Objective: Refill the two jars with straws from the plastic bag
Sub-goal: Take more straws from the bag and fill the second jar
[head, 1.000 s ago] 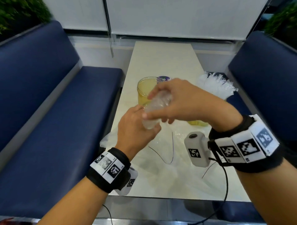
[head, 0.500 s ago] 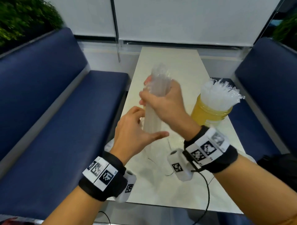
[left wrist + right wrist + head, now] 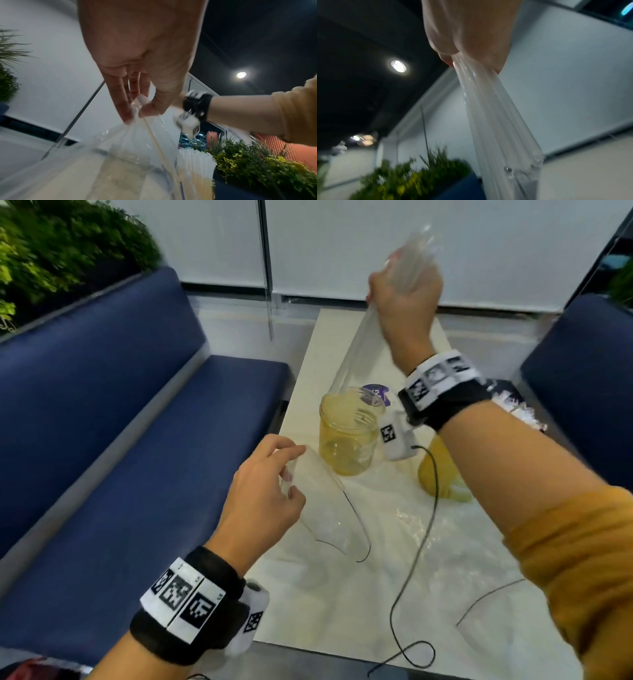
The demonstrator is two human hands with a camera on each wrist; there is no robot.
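Note:
High over the table, my right hand point(image 3: 404, 292) grips a bundle of clear straws point(image 3: 358, 347). The bundle slants down-left, its lower ends just above the mouth of an empty yellow jar point(image 3: 346, 440). The right wrist view shows the straw bundle point(image 3: 488, 108) running out of the closed fist. My left hand point(image 3: 287, 474) pinches the rim of the clear plastic bag point(image 3: 329, 508) left of that jar; its fingertips point(image 3: 126, 115) hold the bag film point(image 3: 133, 135). A second yellow jar point(image 3: 448, 487) stands behind my right forearm, packed with white straws point(image 3: 195, 159).
The pale table point(image 3: 325, 364) runs away from me between two blue benches point(image 3: 137, 440). The bag's film covers its near half. A purple lid point(image 3: 376, 390) lies behind the empty jar. Thin black cables cross the near table. Plants stand at the far left.
My right hand has pulled the straw bundle up and to the right, out of the bag. My left hand has let go of the bundle and now pinches the bag's rim.

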